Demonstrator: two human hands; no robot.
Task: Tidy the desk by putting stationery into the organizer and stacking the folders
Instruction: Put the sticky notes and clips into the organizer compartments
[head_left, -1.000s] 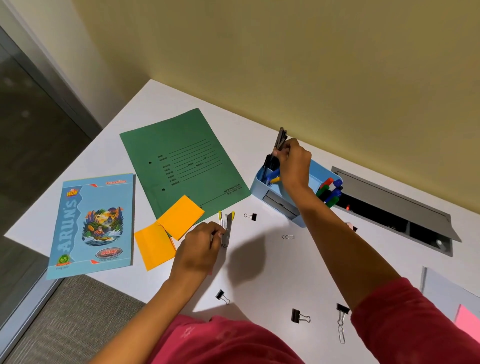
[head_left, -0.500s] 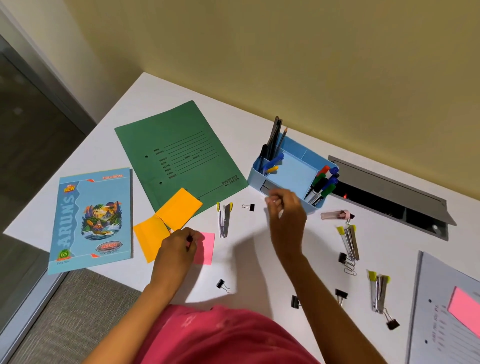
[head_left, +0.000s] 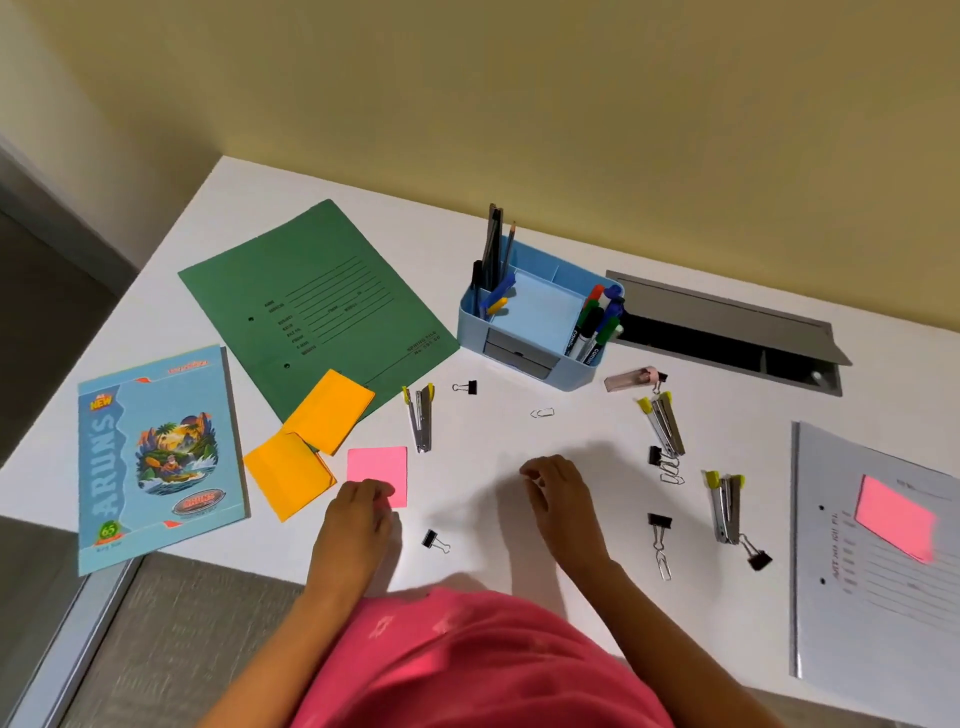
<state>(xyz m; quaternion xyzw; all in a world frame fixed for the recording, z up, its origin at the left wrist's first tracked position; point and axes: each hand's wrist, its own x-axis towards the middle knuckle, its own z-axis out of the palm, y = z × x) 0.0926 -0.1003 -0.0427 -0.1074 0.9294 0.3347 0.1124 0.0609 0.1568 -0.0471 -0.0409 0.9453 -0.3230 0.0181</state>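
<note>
Head cam: "ARUN'S" notebook (head_left: 156, 457), desk left.

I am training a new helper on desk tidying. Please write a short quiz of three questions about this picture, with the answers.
1. True or false: the pink note beside the left hand lies on the green folder.
2. How many staplers with yellow tips lie on the desk?
3. Which holds the markers? A) the right end of the blue organizer B) its middle tray C) the grey folder

Key
1. False: it lies on the bare desk.
2. Three: one near the orange notes, two right of the right hand.
3. A.
</note>
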